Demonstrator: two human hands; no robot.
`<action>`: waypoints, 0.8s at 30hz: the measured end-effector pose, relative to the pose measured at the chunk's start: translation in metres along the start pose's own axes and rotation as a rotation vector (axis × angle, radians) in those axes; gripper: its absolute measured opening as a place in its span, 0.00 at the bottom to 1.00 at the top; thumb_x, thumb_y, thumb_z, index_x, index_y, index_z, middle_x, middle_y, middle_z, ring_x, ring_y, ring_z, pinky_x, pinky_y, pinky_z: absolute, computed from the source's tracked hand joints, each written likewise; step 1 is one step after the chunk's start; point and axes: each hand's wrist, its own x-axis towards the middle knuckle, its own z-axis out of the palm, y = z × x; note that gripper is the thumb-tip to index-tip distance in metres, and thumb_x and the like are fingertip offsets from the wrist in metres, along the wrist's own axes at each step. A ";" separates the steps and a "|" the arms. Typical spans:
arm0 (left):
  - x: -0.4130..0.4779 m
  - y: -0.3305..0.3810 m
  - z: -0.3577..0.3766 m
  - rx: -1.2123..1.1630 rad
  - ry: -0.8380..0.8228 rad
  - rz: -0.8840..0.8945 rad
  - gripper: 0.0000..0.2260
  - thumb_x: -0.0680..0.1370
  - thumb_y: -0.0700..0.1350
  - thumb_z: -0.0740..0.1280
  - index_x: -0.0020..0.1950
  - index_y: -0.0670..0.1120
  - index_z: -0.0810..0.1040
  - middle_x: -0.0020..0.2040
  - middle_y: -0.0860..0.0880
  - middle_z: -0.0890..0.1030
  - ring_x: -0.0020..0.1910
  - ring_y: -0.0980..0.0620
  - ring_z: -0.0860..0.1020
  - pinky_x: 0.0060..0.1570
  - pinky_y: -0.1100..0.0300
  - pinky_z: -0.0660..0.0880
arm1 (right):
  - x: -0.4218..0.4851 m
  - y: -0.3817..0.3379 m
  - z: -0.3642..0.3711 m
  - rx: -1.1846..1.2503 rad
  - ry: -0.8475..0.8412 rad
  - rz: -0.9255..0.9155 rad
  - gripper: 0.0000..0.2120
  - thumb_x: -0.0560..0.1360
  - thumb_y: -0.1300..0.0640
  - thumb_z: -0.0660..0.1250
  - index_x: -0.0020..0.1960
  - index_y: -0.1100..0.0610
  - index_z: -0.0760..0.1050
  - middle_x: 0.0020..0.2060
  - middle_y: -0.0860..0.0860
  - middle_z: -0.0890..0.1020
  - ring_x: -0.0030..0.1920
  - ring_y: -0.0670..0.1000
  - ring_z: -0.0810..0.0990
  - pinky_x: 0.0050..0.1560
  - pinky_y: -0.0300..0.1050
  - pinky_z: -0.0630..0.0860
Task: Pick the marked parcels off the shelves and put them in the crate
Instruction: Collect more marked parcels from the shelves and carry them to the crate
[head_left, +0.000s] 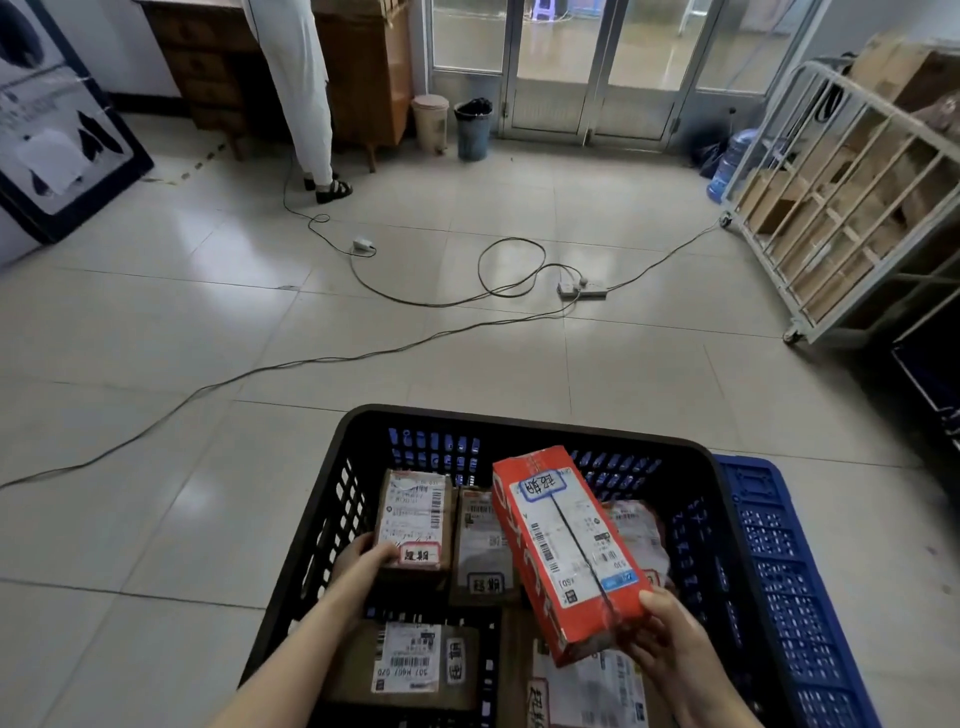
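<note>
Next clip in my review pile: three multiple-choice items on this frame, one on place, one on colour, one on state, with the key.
1. Where is the red box? A. on the floor B. held over the black crate C. on the wheeled rack
2. What colour is the second crate beside the black one? A. blue B. green C. white
3. What is the left hand doing? A. hanging idle B. pressing the floor C. gripping a brown parcel
Key: B, the right hand holds it above the parcels; A, its slotted wall is blue; C, its fingers curl round the parcel's end.
</note>
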 end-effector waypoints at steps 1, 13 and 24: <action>0.002 0.000 -0.002 -0.012 0.014 0.001 0.16 0.74 0.37 0.65 0.62 0.40 0.75 0.49 0.41 0.82 0.48 0.40 0.81 0.54 0.42 0.77 | 0.001 0.000 0.000 0.001 0.001 0.000 0.27 0.53 0.53 0.71 0.51 0.59 0.75 0.35 0.57 0.83 0.40 0.56 0.79 0.41 0.48 0.75; -0.075 0.071 0.011 0.579 -0.034 0.574 0.35 0.76 0.46 0.68 0.77 0.43 0.51 0.77 0.44 0.55 0.77 0.48 0.53 0.74 0.52 0.53 | -0.019 -0.056 0.009 -0.342 -0.150 -0.110 0.27 0.60 0.48 0.68 0.55 0.61 0.75 0.48 0.60 0.82 0.45 0.57 0.81 0.43 0.46 0.78; -0.136 0.119 0.036 1.049 -0.755 0.431 0.41 0.71 0.52 0.72 0.77 0.51 0.53 0.77 0.50 0.58 0.74 0.50 0.61 0.71 0.53 0.59 | -0.033 -0.103 0.056 -0.741 -0.536 -0.131 0.20 0.58 0.45 0.68 0.45 0.55 0.81 0.43 0.53 0.82 0.47 0.51 0.79 0.54 0.47 0.74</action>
